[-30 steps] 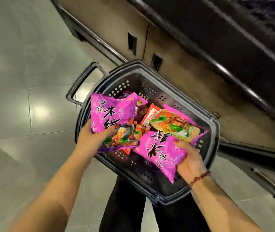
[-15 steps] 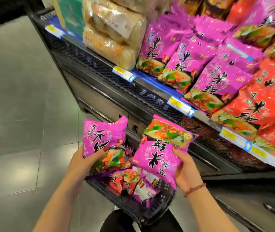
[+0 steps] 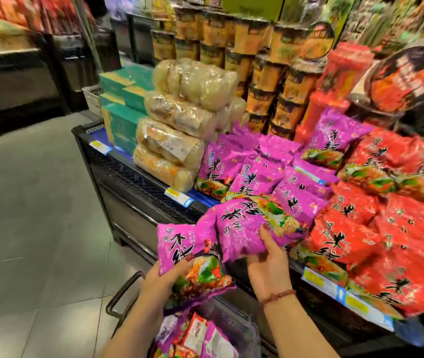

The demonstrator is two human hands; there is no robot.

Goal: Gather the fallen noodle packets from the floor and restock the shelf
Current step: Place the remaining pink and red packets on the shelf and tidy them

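My left hand point(image 3: 163, 279) grips a purple noodle packet point(image 3: 179, 244) above the black basket point(image 3: 125, 293). My right hand point(image 3: 267, 264) holds a second purple packet point(image 3: 247, 223) from below, lifted to the front edge of the shelf point(image 3: 154, 195). On the shelf lie several purple packets point(image 3: 252, 171), with red packets point(image 3: 376, 228) stacked to their right. More purple and red packets point(image 3: 205, 337) lie in the basket under my arms.
Clear-wrapped noodle bundles point(image 3: 179, 133) and teal boxes point(image 3: 125, 109) fill the shelf's left part. Cup noodles point(image 3: 270, 81) are stacked behind. Grey tiled floor point(image 3: 37, 215) spreads to the left, with dark shelving point(image 3: 24, 81) beyond it.
Both hands have risen from the basket to shelf height with their packets. The right packet now reaches the shelf's front edge. The view has tilted up from the floor to the shelf.
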